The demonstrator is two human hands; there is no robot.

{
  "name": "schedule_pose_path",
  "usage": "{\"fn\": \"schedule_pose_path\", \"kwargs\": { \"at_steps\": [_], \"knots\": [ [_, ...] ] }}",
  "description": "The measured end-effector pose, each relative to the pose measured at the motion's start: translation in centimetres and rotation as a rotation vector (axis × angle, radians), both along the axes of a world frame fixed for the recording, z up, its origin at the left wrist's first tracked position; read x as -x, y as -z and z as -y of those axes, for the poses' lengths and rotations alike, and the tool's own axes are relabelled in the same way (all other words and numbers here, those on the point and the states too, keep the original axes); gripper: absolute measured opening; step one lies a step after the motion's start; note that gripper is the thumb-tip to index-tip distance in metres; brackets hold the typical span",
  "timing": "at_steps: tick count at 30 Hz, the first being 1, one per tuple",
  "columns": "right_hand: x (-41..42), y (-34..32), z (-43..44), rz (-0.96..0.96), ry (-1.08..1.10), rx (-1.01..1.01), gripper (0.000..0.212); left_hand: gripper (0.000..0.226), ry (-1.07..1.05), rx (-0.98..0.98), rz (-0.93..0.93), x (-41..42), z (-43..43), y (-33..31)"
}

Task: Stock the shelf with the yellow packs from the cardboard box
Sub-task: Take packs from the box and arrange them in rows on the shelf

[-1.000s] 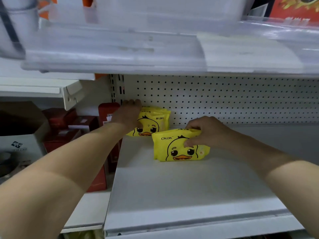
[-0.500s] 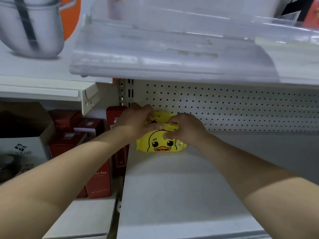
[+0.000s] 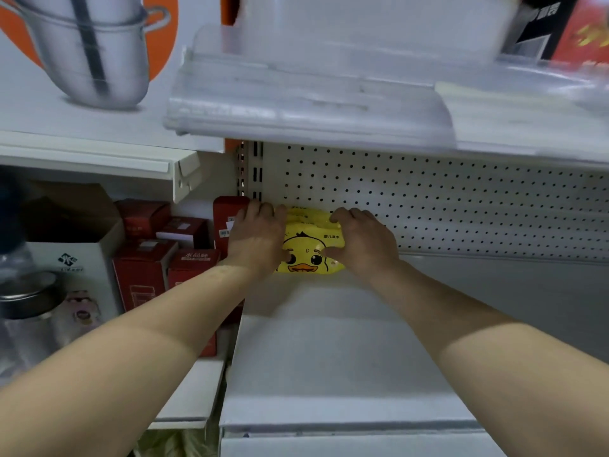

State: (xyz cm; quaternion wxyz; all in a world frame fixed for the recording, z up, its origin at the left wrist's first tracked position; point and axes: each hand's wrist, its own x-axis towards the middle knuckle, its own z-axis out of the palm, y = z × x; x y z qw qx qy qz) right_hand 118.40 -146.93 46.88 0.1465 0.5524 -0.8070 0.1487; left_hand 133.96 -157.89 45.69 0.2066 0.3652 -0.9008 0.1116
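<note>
Yellow packs [image 3: 308,247] printed with a duck face stand one behind the other in the back left corner of the white shelf [image 3: 329,357], against the pegboard. The rear pack [image 3: 306,213] shows only its top edge. My left hand [image 3: 257,239] grips the left end of the packs, fingers curled over their top. My right hand [image 3: 364,242] grips the right end, thumb on the front pack's face and fingers over the top. No cardboard box of packs is in view.
Red boxes [image 3: 184,258] and a white carton [image 3: 75,268] fill the neighbouring shelf on the left. An upper shelf [image 3: 296,103] with a clear plastic lip overhangs close above. The perforated back panel [image 3: 461,206] runs to the right.
The right hand carried its pack from the middle of the shelf back to the corner, in front of the first pack. Both hands now hold the packs together. The view has moved closer.
</note>
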Motion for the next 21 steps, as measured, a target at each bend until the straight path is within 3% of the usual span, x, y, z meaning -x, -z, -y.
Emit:
{"fn": "schedule_pose_path", "kwargs": {
  "at_steps": [8, 13, 21],
  "knots": [
    [-1.1, -2.5, -8.9, 0.12, -0.004, -0.097, 0.064, 0.09, -0.009, -0.076, 0.042, -2.0, -8.2, -1.9],
    [-3.3, -4.6, -16.3, 0.116, 0.016, -0.238, 0.077, 0.087, -0.048, -0.279, -0.016, -4.0, -16.6, -3.0],
    [-7.0, 0.4, -31.7, 0.154, -0.045, -0.275, 0.07, 0.085, -0.003, -0.4, -0.006, -9.4, -31.4, 2.1]
  ]
}}
